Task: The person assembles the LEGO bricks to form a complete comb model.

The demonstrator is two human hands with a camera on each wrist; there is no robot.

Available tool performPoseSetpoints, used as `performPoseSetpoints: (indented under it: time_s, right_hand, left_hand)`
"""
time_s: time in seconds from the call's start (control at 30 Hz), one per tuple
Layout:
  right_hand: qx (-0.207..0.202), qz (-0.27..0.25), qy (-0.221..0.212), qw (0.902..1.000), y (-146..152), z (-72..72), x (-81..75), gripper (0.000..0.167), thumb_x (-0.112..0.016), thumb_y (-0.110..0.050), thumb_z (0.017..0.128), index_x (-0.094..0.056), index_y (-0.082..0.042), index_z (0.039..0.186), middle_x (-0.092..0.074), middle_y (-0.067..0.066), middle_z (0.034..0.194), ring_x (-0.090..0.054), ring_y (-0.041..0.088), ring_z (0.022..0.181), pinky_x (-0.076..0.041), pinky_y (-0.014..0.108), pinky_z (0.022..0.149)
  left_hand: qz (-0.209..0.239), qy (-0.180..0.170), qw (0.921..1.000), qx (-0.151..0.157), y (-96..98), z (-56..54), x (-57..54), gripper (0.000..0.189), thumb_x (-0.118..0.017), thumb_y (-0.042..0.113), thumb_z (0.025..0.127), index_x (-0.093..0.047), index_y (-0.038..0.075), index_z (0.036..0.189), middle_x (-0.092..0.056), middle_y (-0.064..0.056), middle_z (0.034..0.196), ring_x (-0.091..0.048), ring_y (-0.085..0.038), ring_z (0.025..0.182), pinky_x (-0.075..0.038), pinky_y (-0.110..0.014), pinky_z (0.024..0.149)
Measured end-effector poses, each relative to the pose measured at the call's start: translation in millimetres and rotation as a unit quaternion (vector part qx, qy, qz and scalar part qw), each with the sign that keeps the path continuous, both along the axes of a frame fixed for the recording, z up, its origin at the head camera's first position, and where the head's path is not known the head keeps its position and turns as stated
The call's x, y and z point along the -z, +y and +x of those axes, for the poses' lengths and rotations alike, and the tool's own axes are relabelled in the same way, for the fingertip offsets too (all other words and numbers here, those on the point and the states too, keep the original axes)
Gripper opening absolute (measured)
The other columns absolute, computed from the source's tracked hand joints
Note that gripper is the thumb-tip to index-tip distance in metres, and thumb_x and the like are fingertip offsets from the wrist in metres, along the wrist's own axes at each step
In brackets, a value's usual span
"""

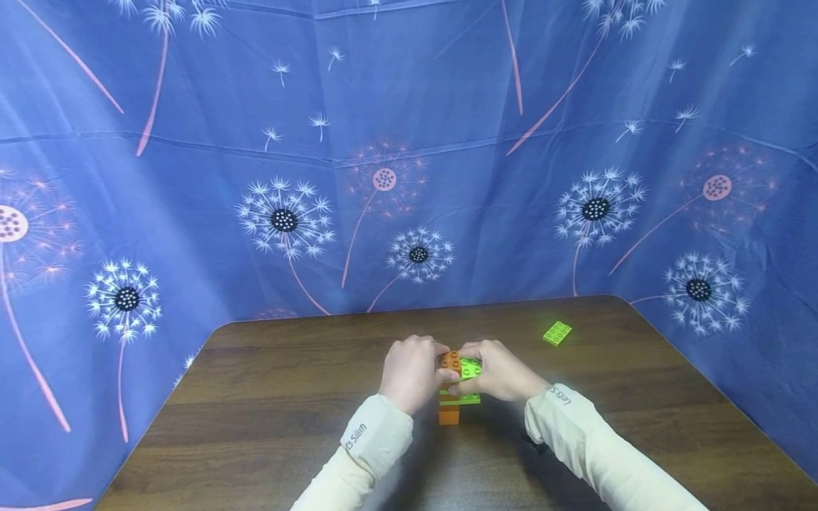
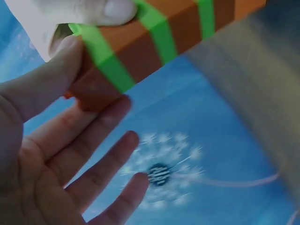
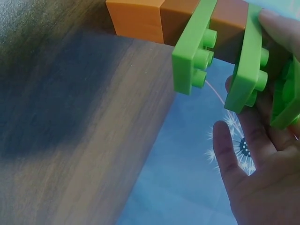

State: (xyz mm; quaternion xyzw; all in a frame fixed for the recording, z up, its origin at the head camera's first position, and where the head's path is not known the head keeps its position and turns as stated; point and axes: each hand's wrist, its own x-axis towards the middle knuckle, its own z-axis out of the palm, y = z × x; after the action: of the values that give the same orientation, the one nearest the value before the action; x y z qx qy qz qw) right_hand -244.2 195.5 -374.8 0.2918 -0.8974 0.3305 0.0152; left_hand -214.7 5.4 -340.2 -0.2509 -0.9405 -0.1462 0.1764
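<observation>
A tower of toy building bricks stands upright on the table in the head view, with an orange brick [image 1: 449, 415] at its foot. Orange bricks alternate with thin green plates, and the plates [image 3: 192, 61] jut out to one side with studs showing. My left hand [image 1: 409, 369] pinches the orange brick [image 1: 451, 360] at the top between thumb and index finger; its other fingers spread loosely in the left wrist view. From the other side my right hand [image 1: 501, 372] grips the upper tower near the top green plate [image 1: 471, 367], its thumb [image 2: 119, 9] against the side.
A loose green plate [image 1: 557, 333] with studs lies at the back right of the brown wooden table [image 1: 287, 397]. Behind the table hangs a blue cloth [image 1: 447, 177] with a dandelion print.
</observation>
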Motion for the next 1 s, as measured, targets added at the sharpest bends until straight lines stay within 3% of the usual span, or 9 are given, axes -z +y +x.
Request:
performPoseSetpoints:
  time_s: [0.1,0.17,0.23,0.43,0.67,0.9,1.0]
  right_hand:
    - [0.002,-0.002,0.001,1.0,1,0.4,2.2,0.027,-0.09,-0.028,0.074,-0.077,-0.016,0.095,-0.069,-0.009,0.091,-0.057,0.009,0.081,-0.046,0.027,0.071]
    - [0.0,-0.005,0.004,1.0,1,0.6,3.1,0.027,-0.09,-0.027,0.074,-0.078,-0.016,0.096,-0.068,-0.01,0.09,-0.057,0.008,0.08,-0.046,0.027,0.07]
    - [-0.004,-0.01,0.007,0.9999,1,0.6,3.7,0.026,-0.089,-0.025,0.074,-0.077,-0.015,0.095,-0.066,-0.011,0.087,-0.055,0.007,0.078,-0.047,0.026,0.069]
    - [-0.013,-0.017,0.012,0.9997,2,-0.7,3.1,0.022,-0.088,-0.02,0.075,-0.077,-0.014,0.093,-0.064,-0.011,0.083,-0.054,0.005,0.074,-0.048,0.024,0.064]
    - [-0.014,-0.008,0.017,0.9997,4,-1.4,3.7,0.028,-0.089,-0.026,0.075,-0.078,-0.015,0.099,-0.064,-0.013,0.084,-0.055,0.006,0.078,-0.047,0.027,0.07]
    - [-0.002,-0.009,-0.001,1.0,2,1.1,3.7,0.027,-0.09,-0.028,0.075,-0.079,-0.017,0.097,-0.064,-0.014,0.086,-0.057,0.009,0.081,-0.046,0.031,0.075]
    - [-0.004,-0.011,0.001,0.9999,1,1.3,3.1,0.028,-0.09,-0.028,0.074,-0.079,-0.017,0.097,-0.064,-0.013,0.086,-0.056,0.008,0.08,-0.046,0.029,0.074]
  left_hand:
    - [0.092,-0.081,0.9922,0.02,-5.6,-2.7,11.5,0.039,-0.085,0.032,0.082,-0.077,0.01,0.113,-0.075,-0.007,0.111,-0.07,-0.028,0.103,-0.055,-0.044,0.086]
    - [0.158,-0.125,0.979,0.032,-8.2,-4.3,19.3,0.04,-0.084,0.029,0.084,-0.075,0.007,0.116,-0.073,-0.011,0.119,-0.067,-0.033,0.113,-0.052,-0.049,0.095]
    - [0.213,-0.147,0.9649,0.044,-9.6,-5.2,26.1,0.041,-0.084,0.027,0.084,-0.074,0.005,0.118,-0.072,-0.013,0.12,-0.065,-0.035,0.116,-0.05,-0.051,0.099]
    - [0.289,-0.149,0.9429,0.07,-8.7,-7.6,41.5,0.041,-0.083,0.022,0.083,-0.073,0.007,0.12,-0.072,-0.009,0.117,-0.064,-0.034,0.116,-0.047,-0.053,0.101]
    - [0.373,-0.171,0.908,0.087,-6.5,-11.4,52.6,0.044,-0.085,0.027,0.082,-0.073,0.01,0.12,-0.073,-0.006,0.117,-0.065,-0.027,0.113,-0.049,-0.051,0.097]
    - [0.412,-0.173,0.8896,0.093,-4.8,-13.4,62.1,0.039,-0.086,0.023,0.082,-0.074,0.011,0.117,-0.073,0.0,0.109,-0.066,-0.017,0.103,-0.054,-0.034,0.09]
    - [0.418,-0.176,0.8864,0.093,-5.5,-14.6,63.4,0.038,-0.086,0.023,0.082,-0.074,0.01,0.117,-0.074,0.0,0.107,-0.067,-0.017,0.101,-0.054,-0.032,0.088]
